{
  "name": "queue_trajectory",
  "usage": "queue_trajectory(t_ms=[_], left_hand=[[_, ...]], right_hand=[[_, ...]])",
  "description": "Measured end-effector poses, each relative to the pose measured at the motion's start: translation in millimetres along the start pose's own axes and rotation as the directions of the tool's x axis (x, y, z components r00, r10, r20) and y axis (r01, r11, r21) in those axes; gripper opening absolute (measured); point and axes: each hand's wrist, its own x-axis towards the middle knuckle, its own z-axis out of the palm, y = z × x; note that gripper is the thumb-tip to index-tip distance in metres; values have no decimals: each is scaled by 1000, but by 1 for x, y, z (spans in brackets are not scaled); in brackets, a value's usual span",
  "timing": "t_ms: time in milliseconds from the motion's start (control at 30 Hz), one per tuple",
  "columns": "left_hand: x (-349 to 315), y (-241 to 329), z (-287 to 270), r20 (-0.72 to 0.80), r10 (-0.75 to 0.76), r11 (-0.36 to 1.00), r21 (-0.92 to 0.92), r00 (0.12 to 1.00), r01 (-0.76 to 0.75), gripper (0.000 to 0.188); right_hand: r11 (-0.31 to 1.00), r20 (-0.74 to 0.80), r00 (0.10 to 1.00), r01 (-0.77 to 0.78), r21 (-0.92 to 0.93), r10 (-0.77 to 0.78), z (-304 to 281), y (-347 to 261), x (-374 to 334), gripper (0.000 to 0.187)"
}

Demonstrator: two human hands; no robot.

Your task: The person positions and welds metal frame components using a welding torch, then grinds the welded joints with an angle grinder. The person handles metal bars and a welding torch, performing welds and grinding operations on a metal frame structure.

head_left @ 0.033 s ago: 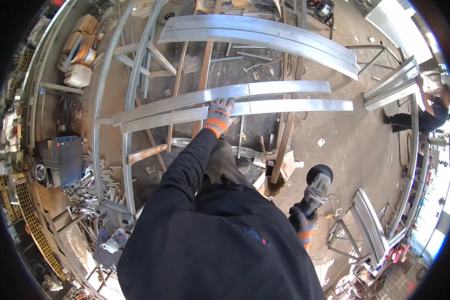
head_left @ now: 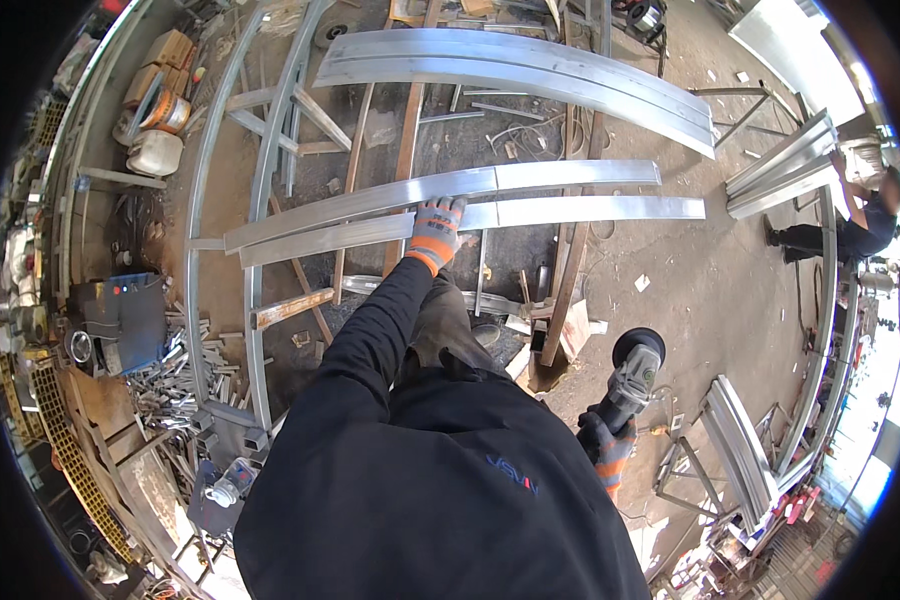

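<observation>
My left hand (head_left: 436,234), in a grey and orange glove, is closed over the nearer silver metal bar (head_left: 580,211), its fingers curled over the far edge. A second silver bar (head_left: 570,174) lies just beyond, almost parallel to it. Down at my right side, my right hand (head_left: 614,455), gloved alike, is wrapped round the handle of an angle grinder (head_left: 632,382). The grinder's dark round disc (head_left: 638,343) points away from me, well apart from the bars.
Wide silver profiles (head_left: 520,78) lie across the far supports. A steel frame (head_left: 257,210) stands on the left, near a heap of metal offcuts (head_left: 180,385). More profiles (head_left: 738,450) rest on a stand at right. Another person (head_left: 850,235) bends by stacked profiles (head_left: 785,165) at far right.
</observation>
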Motion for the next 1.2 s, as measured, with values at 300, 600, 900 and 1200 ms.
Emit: queue_trajectory(t_ms=[300,600,900,1200], left_hand=[[16,10,-42,24,-29,990,135,999,26,132],[34,-10,-26,248,7,994,103,969,-34,113],[16,-8,-17,184,-48,972,235,982,3,131],[25,-22,45,10,39,470,882,999,-27,68]], right_hand=[[998,32,999,-11,-66,13,1,1,8,45],[994,43,999,-5,-108,10,4,8,15,47],[1000,79,997,13,-12,-12,14,11,16,38],[998,145,989,21,-66,-11,18,-2,12,42]])
